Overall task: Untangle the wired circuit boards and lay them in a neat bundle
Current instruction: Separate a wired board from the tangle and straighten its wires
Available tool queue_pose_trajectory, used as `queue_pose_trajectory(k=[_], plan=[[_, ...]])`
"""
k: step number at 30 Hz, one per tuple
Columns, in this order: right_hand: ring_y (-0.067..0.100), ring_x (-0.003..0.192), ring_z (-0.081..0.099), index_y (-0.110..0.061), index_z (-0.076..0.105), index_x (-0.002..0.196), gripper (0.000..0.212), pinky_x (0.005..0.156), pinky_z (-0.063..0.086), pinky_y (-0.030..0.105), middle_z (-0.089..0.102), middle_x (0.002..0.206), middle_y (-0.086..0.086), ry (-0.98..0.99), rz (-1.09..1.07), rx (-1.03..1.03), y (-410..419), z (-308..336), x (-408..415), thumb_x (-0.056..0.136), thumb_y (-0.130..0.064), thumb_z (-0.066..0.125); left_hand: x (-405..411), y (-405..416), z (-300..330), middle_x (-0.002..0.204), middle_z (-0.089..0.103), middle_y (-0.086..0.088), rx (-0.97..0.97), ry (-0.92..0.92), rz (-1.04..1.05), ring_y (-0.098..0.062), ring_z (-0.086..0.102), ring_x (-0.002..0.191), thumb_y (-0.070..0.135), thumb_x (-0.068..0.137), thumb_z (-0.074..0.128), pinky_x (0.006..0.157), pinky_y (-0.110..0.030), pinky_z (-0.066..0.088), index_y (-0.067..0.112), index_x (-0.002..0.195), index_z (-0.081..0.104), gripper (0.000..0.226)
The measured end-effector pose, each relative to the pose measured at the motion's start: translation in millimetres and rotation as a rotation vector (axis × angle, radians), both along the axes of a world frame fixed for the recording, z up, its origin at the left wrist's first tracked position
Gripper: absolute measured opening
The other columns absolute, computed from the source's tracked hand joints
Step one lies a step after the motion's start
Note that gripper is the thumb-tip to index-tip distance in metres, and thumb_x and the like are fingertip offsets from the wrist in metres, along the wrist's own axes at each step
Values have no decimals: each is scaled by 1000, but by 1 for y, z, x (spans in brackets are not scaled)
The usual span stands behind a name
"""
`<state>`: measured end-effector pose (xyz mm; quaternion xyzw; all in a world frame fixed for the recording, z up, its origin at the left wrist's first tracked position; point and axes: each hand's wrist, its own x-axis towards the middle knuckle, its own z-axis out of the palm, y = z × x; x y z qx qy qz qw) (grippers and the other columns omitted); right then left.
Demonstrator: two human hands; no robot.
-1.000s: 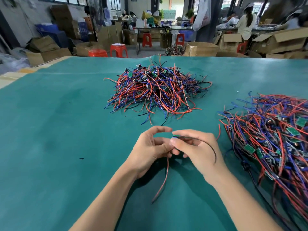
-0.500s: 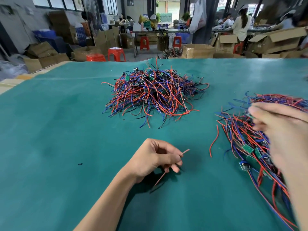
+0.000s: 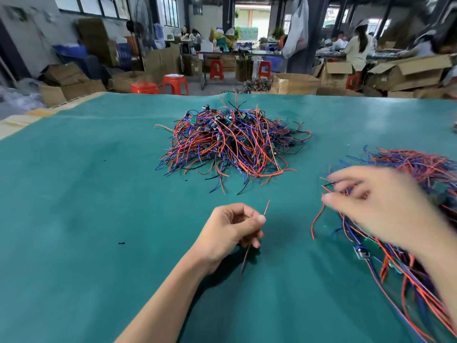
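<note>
On the green counter (image 3: 74, 194), nearer than the tangled heap (image 3: 230, 142), a single red wire (image 3: 266, 207) is pinched in the left hand (image 3: 230, 233). Right of the heap, the blurred right hand (image 3: 378, 206) reaches over the laid-out bundle (image 3: 420, 280); its grip cannot be told. With the heap this large, most sorting is judged undone.

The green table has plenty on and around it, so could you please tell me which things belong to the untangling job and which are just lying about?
Job in hand:
- tangled pile
- bundle on the right
- red wire pinched by left hand
- right hand at the bundle

Lying about:
- red stools
- cardboard boxes
- green table, only the work surface
</note>
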<state>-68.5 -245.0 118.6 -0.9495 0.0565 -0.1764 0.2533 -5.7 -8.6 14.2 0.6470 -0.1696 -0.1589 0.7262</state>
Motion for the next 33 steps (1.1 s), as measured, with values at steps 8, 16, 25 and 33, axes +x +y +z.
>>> queue_pose_trajectory(k=[8,16,25,33], plan=[[13,59,69,-21,76,77,17,56,56,37,73,66,-2,73,215,316,61,-45,25,92,-17,71,-2,1,2,77,69,-13,-36,4,-12,-18,65,65,21,87,73,60,-22,46,7,84,69,15],[28,99,72,-33,69,79,12,91,57,43,77,91,-7,312,-257,-411,-37,12,46,78,-39,80,1,-1,4,82,67,-12,-121,141,63,-18,62,68,3,94,62,63,-22,52,4,89,65,6],[38,105,59,-25,66,104,21,89,49,41,69,112,12,276,109,-189,79,-56,177,102,-29,46,7,4,4,83,63,-14,-198,220,138,-20,58,70,-3,94,58,66,-23,51,0,96,64,7],[35,105,66,-22,68,106,35,75,45,35,66,116,8,209,-58,-217,118,-73,210,85,-48,76,12,5,0,82,65,-13,-213,242,133,-19,60,69,-6,93,54,68,-24,52,-2,97,65,12]])
